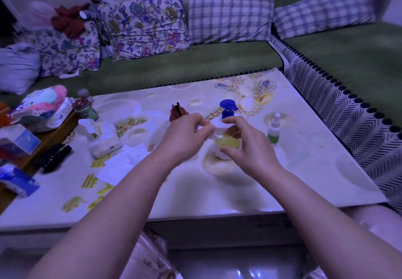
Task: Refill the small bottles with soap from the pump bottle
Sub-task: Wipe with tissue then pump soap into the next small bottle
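The pump bottle [227, 142] stands in the middle of the table [304, 169]. It has a blue pump head, a white collar and yellow soap in a clear body. My right hand [245, 146] wraps around its body from the right. My left hand [187, 136] pinches the white collar from the left with thumb and forefinger; I cannot tell whether the fingers hide anything small. A small spray bottle [274, 130] with a white top and green label stands upright just right of my right hand, untouched.
A tissue pack [102, 140] and a loose white paper sheet [124, 163] lie left of my arms. A red folded item [178, 113] stands behind my left hand. A dark drink bottle [84, 106] and clutter crowd the left side. A green sofa with pillows wraps around the back and right.
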